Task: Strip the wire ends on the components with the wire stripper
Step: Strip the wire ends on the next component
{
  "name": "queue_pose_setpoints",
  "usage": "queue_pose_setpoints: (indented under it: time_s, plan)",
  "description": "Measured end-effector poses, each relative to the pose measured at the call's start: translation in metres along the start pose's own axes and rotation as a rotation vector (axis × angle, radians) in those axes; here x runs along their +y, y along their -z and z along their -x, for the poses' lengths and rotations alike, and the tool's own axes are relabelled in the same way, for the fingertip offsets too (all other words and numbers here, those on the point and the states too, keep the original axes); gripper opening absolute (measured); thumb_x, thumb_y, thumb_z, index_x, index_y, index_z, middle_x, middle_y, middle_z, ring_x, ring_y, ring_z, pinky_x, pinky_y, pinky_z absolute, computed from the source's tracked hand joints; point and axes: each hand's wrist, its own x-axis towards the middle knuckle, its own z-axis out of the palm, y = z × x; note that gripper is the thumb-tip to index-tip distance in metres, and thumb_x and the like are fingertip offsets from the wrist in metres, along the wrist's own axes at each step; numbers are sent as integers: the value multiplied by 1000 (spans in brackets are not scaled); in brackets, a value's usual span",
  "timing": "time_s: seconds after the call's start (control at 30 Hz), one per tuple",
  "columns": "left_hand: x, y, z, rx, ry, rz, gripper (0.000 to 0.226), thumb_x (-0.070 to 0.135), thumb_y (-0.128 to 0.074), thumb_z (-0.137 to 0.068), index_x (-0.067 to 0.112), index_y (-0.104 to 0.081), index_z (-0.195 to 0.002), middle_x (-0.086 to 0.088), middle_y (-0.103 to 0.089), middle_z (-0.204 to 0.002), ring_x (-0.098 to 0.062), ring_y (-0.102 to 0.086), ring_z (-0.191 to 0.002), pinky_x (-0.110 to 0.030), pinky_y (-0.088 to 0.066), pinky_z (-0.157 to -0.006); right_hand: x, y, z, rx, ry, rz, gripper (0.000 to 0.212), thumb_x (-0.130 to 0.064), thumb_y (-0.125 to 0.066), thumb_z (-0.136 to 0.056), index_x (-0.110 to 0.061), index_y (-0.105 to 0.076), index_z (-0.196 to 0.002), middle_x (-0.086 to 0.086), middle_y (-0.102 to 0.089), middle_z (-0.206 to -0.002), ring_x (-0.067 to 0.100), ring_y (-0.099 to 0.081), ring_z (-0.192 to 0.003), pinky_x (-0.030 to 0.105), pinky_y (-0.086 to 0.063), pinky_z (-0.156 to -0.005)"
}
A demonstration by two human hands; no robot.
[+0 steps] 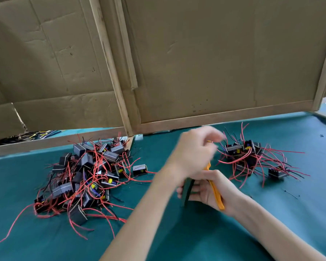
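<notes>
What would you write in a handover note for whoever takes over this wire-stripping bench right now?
Right hand grips the wire stripper above the green table.
Left hand is raised over it, blurred; whether it holds anything is unclear.
Large pile of components lies left, smaller pile right.
Which pile is stripped cannot be told; probably the large one is left to do.
</notes>
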Motion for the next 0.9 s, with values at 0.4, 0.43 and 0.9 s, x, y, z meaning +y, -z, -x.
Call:
queue_pose_setpoints:
  time_s: [0.4,0.43,0.9]
  plan:
    - [-137,50,30,-224,310,-686,18,19,-68,-87,23,-70,-104,2,-65,-108,-20,-57,-105,-29,-39,-94,-13,-3,9,8,160,-78,19,-10,-61,-74,1,-62,-91,24,-68,-88,37,-70,-80,44,-59,-70]
    - [-141,47,29,-198,290,-719,14,22,-67,-88,24,-71,-101,3,-65,-106,-20,-56,-105,-31,-36,-97,-14,-2,9,21,177,-72,20,-10,-61,-75,1,-62,-91,24,-68,-88,38,-70,-81,44,-59,-70]
    - [-107,82,21,333,148,84,12,6,-63,-90,17,-63,-84,7,-72,-78,-3,-67,-78,-12,-49,-71,-23,-3,14,74,295,-42,17,-10,-59,-77,1,-63,-89,23,-68,-86,38,-70,-80,45,-60,-70]
